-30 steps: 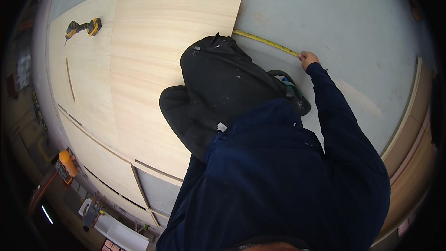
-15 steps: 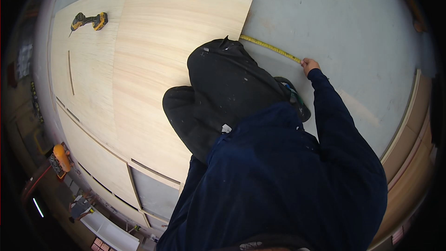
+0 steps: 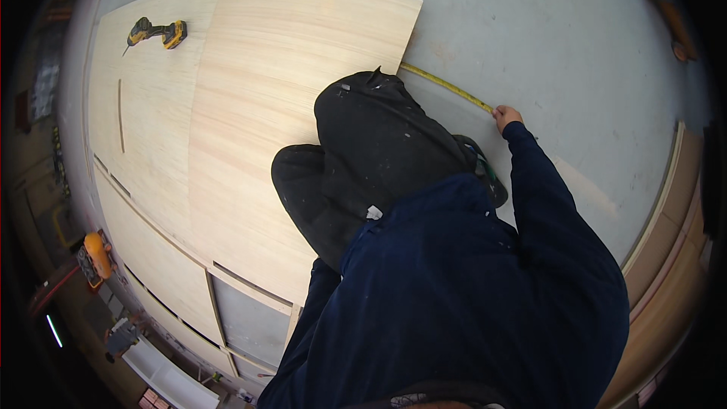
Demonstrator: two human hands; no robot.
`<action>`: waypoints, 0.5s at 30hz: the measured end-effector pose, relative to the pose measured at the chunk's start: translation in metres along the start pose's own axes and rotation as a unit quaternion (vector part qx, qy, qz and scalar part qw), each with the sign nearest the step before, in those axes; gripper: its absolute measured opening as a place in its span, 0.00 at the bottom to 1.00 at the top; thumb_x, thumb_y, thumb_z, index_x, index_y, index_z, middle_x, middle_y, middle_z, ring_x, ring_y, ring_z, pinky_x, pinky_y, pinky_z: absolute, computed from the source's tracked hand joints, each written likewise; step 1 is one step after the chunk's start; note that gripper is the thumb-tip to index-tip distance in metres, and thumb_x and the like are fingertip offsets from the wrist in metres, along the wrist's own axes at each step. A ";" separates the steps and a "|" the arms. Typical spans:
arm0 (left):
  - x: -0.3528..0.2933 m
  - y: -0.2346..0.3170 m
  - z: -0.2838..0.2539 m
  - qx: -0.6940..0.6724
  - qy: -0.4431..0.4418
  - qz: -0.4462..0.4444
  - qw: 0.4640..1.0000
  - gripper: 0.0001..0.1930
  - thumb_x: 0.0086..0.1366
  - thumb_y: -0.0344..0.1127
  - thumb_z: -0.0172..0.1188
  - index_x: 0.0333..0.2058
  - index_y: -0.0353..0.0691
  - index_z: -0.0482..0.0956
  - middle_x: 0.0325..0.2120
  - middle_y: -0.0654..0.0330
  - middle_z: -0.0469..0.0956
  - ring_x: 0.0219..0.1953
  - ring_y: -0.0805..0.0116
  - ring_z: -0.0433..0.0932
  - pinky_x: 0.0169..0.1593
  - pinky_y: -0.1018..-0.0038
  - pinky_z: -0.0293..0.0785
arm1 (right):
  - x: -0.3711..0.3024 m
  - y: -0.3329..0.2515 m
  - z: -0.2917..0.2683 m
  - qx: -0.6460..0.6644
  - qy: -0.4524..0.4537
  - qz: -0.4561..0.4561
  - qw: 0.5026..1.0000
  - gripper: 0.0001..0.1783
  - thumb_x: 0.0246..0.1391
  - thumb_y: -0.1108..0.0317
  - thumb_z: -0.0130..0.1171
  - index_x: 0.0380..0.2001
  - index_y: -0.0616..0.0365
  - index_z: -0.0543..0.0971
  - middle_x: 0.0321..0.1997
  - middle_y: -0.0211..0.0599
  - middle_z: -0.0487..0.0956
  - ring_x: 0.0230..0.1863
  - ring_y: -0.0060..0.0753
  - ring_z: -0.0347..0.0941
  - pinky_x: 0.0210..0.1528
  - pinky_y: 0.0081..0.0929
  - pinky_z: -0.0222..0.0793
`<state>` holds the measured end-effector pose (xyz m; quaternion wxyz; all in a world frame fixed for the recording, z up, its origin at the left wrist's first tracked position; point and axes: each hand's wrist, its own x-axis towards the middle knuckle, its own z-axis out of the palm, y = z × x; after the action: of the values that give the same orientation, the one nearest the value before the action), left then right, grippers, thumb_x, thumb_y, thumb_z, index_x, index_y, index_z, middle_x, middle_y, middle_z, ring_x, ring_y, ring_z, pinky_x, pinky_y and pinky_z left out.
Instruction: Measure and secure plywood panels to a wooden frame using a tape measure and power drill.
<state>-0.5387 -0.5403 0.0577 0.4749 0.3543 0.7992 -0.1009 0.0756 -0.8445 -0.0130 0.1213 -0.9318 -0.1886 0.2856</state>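
One yellow tape [image 3: 447, 86] — pinched in the right grip [image 3: 508, 119] — reaching the plywood [image 3: 265, 91]

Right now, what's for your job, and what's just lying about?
Seem in use:
yellow measuring tape, in the right hand
pale wooden panel, where the tape reaches

Seem just lying about:
yellow-and-black drill, on the panel
orange thing, lower left

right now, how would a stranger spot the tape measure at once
Start at the big pale wood sheet, then look off its right edge towards the right hand. The tape measure is the thin strip between them, its yellow standing out against the grey floor.
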 end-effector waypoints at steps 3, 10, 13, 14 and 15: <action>-0.006 -0.006 -0.004 0.000 0.004 -0.006 1.000 0.37 0.59 0.66 0.43 0.42 0.31 0.73 0.37 0.49 0.75 0.40 0.61 0.72 0.44 0.69 0.66 | -0.001 0.002 0.000 0.022 -0.008 0.001 1.000 0.15 0.54 0.57 0.49 0.27 0.57 0.78 0.27 0.46 0.78 0.33 0.47 0.74 0.39 0.37 0.68; -0.028 -0.033 -0.012 -0.032 0.024 -0.038 0.998 0.37 0.59 0.66 0.42 0.43 0.31 0.73 0.39 0.48 0.75 0.42 0.60 0.72 0.46 0.69 0.67 | -0.004 0.015 0.005 0.007 -0.049 -0.002 0.999 0.16 0.54 0.56 0.49 0.27 0.57 0.79 0.26 0.44 0.78 0.32 0.45 0.75 0.37 0.35 0.68; -0.030 -0.059 -0.011 -0.052 0.033 -0.054 0.997 0.38 0.59 0.66 0.42 0.44 0.30 0.73 0.40 0.48 0.75 0.43 0.59 0.72 0.47 0.68 0.67 | -0.003 0.006 0.004 0.003 -0.041 -0.019 0.999 0.17 0.54 0.55 0.50 0.27 0.56 0.79 0.26 0.46 0.78 0.32 0.47 0.75 0.37 0.37 0.68; -0.031 -0.068 -0.010 -0.057 0.035 -0.060 0.996 0.38 0.60 0.66 0.42 0.44 0.30 0.73 0.40 0.48 0.75 0.43 0.59 0.73 0.48 0.68 0.67 | -0.002 0.002 0.004 -0.001 -0.043 -0.016 0.999 0.17 0.55 0.55 0.49 0.27 0.56 0.79 0.26 0.46 0.78 0.31 0.47 0.75 0.37 0.37 0.68; -0.029 -0.073 -0.006 -0.058 0.032 -0.065 0.996 0.38 0.60 0.66 0.42 0.44 0.30 0.73 0.40 0.47 0.75 0.44 0.59 0.73 0.48 0.68 0.67 | -0.001 0.003 0.003 -0.007 -0.042 -0.007 0.999 0.16 0.55 0.55 0.49 0.27 0.56 0.79 0.25 0.46 0.78 0.31 0.47 0.75 0.37 0.36 0.69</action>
<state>-0.5828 -0.6046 0.0723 0.4614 0.2762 0.8398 -0.0739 0.0743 -0.8476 -0.0158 0.1089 -0.9184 -0.2020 0.3223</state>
